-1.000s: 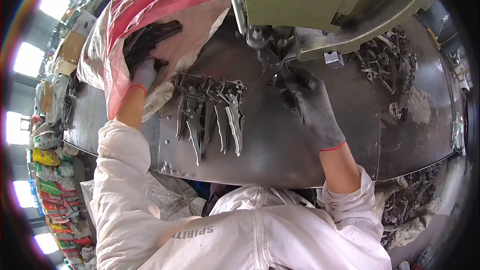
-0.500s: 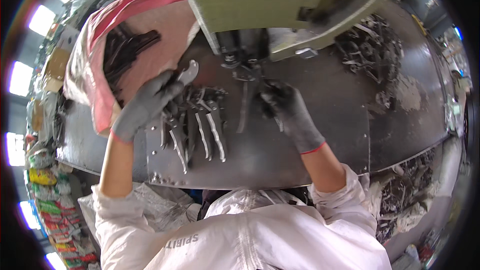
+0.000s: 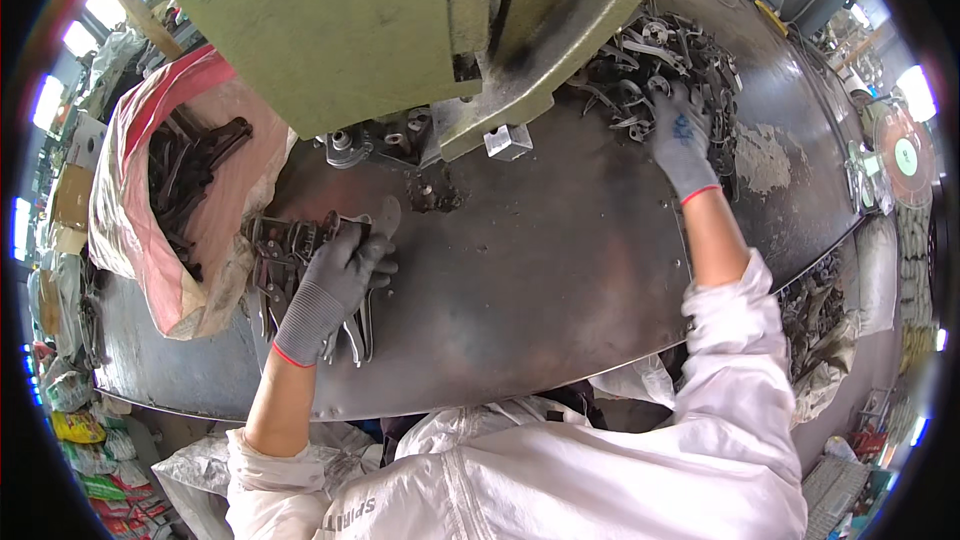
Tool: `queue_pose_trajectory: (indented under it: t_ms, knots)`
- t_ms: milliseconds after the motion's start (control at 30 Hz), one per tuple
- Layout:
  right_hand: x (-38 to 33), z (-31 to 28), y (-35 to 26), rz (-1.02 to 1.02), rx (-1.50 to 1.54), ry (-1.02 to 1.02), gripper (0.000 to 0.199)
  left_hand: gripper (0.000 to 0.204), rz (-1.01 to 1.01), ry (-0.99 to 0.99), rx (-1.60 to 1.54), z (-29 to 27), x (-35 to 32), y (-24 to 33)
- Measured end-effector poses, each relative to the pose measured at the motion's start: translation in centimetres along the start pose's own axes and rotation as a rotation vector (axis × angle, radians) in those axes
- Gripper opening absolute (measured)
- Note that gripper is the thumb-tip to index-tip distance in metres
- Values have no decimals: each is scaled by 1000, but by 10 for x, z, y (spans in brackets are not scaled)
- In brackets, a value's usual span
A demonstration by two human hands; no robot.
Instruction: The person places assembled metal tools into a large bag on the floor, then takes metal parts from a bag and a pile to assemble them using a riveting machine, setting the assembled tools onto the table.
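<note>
Gloves on both my hands: my left hand closes around one dark pliers blank atop the row of blanks near the sack, so I should lift it squarely, while my right hand, fingers curled, rests in the far heap of parts.

The middle of the steel table lies bare between both hands. The green press overhangs the far side, the open sack blocks the left, and the heap of metal parts crowds the far right.
</note>
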State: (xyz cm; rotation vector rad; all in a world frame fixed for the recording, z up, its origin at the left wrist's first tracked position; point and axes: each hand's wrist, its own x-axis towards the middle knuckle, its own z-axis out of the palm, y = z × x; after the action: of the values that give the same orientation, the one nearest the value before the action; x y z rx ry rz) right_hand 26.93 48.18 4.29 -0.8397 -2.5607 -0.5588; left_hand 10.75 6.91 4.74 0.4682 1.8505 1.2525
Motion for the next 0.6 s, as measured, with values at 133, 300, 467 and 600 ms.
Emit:
queue_pose_trajectory:
  t_ms: [133, 300, 467, 600]
  knots:
    - [-3, 28, 31, -30, -202, -157, 30, 29, 77, -50, -126, 18, -6, 6]
    - [-8, -7, -22, -98, 230, 27, 31, 29, 77, 60, -152, 9, -8, 1]
    - [-31, -50, -119, -53, 1248, -160, 29, 33, 66, 77, -192, 11, -3, 20]
    - [-35, -78, -179, 438, 1780, -537, 31, 38, 348, 157, 202, 8, 14, 11]
